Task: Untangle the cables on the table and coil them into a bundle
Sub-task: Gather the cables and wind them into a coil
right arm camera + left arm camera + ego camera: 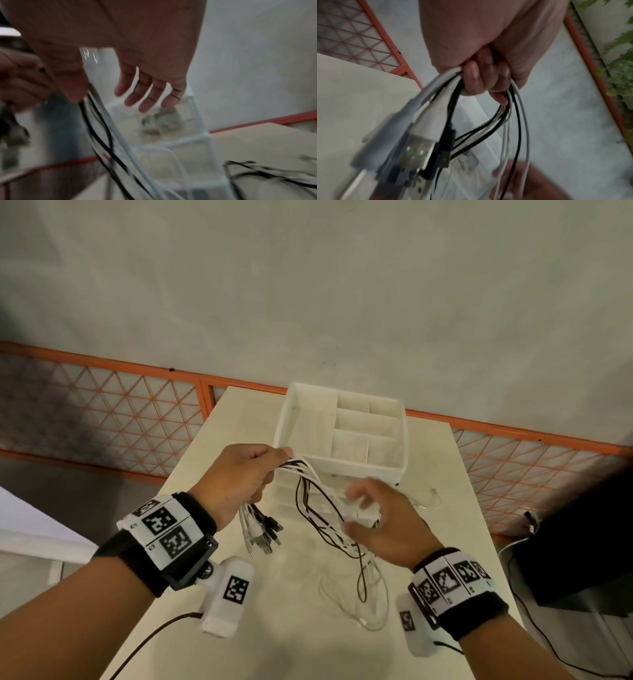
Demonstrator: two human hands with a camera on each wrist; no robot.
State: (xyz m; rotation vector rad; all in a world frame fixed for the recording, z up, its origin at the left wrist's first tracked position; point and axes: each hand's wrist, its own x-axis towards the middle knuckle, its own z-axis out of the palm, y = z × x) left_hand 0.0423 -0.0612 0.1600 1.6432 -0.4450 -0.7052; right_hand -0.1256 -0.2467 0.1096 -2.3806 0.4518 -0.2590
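Both hands are raised above the surface (pixel 308 628). Left hand (pixel 239 477) grips the cables (pixel 318 508); right hand (pixel 380 525), fingers loosely spread, touches their loops.

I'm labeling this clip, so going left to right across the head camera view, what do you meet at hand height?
Left hand gripping the cable bundle, connector ends hanging below it, looping cables, right hand.
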